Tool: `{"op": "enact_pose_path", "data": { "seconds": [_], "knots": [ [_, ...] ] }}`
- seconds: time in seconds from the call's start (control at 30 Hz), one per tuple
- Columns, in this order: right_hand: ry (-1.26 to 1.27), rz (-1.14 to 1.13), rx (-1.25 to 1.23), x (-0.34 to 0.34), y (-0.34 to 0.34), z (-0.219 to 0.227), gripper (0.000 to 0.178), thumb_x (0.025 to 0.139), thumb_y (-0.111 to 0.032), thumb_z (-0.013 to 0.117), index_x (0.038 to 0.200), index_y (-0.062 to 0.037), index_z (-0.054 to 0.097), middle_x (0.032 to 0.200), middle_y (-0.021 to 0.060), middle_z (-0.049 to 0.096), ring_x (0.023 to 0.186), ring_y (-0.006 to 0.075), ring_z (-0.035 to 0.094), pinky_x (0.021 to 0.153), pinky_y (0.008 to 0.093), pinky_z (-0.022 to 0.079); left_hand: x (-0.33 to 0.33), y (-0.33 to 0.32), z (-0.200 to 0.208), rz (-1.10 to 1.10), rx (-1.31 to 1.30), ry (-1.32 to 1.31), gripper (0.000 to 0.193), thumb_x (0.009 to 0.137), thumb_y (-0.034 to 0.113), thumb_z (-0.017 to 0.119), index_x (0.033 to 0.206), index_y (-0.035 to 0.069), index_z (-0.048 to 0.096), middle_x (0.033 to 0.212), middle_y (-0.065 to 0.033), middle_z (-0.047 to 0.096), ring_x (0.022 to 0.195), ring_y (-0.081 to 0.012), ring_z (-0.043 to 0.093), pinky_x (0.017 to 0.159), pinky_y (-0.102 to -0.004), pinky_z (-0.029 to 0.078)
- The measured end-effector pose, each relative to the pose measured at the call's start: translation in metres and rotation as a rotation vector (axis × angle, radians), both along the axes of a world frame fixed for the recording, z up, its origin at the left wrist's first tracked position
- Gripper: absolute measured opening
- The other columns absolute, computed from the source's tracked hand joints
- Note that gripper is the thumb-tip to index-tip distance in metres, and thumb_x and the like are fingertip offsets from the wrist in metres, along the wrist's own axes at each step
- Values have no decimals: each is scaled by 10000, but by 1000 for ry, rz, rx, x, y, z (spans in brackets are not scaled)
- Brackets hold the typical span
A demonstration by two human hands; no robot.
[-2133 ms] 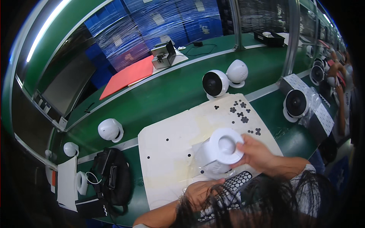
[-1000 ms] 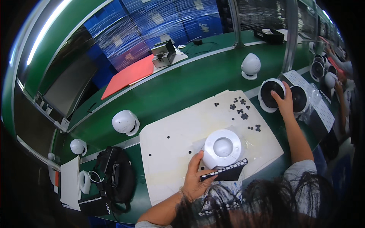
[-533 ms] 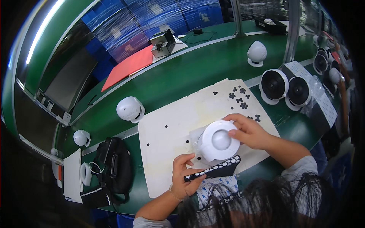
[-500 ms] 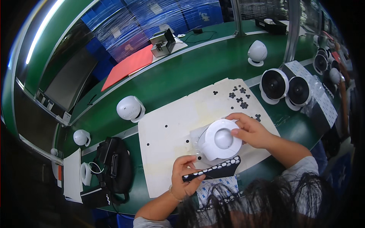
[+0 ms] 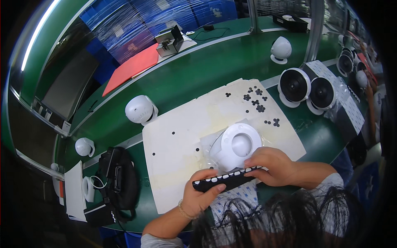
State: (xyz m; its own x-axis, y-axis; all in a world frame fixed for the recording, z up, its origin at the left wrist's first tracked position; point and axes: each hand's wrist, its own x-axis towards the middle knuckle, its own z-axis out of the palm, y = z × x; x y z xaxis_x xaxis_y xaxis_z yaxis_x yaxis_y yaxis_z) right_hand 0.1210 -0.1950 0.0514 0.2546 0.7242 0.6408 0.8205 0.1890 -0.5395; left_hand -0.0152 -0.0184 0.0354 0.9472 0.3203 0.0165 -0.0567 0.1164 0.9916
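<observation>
Black strip with white round pads (image 5: 227, 181) is in both bare hands of the person, just in front of the near side of a white ball-shaped device (image 5: 236, 149). Left hand (image 5: 201, 194) has its fingers clamped on the left end of this strip, with the thumb lying on the near face. Right hand (image 5: 275, 166) has its fingers clamped on the right end, close beside the device. Whether the strip touches the device, I cannot tell. This device lies tilted, its ring-shaped base turned upward, over a clear plastic film (image 5: 206, 141) on a cream board (image 5: 178, 151). On the far right part of the board there are several small black round pads (image 5: 260, 108), many of them grouped like flowers, and a few single ones are spread on the left. Below the hands a white sheet with blue print (image 5: 236, 200) is partly hidden by hair. Board and sheet rest on the green worktop (image 5: 304, 129). Right of the board stand two black-fronted white devices (image 5: 294, 85), near each other, and beyond its far left corner stands one more white device (image 5: 139, 109). Black bag (image 5: 125, 180) lies to the left of the board.
</observation>
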Motion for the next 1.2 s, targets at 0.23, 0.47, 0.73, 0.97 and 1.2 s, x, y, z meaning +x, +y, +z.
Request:
{"op": "enact_pose_path", "data": {
  "seconds": [0.23,0.47,0.73,0.97,1.2],
  "knots": [
    [354,-40,-212,-3,-13,20,398,732,-114,643,1090,-58,478,781,67,609,672,233,588,599,294,455,6,17,-2,-117,529,-58,100,689,19,677,742,-17,599,709,-108,602,634,-183,581,579,-251,452],
    [-368,-136,-37,12,-16,21,103,688,-99,660,779,-101,613,892,-1,613,795,178,587,661,288,452,5,15,-5,-58,506,-132,92,681,-2,663,748,-17,602,729,-121,603,640,-194,582,588,-258,454],
    [-81,-60,89,8,-8,22,208,657,-79,663,850,-113,593,921,-10,591,898,184,538,728,308,393,4,12,-10,-88,518,-134,153,670,-25,659,801,-13,582,722,-127,599,640,-210,580,586,-274,456],
    [-328,50,-60,6,-11,11,226,707,-66,637,919,-111,574,878,17,579,849,203,530,709,295,385,3,13,-8,-94,576,-144,183,671,-22,659,836,2,582,733,-128,598,639,-233,581,576,-279,452],
    [164,69,283,-6,9,4,272,724,-34,618,980,-105,558,903,68,570,802,233,538,690,326,418,7,9,-11,-111,597,-255,188,672,-4,666,840,18,584,733,-124,592,619,-241,569,551,-280,438]
  ]
}}
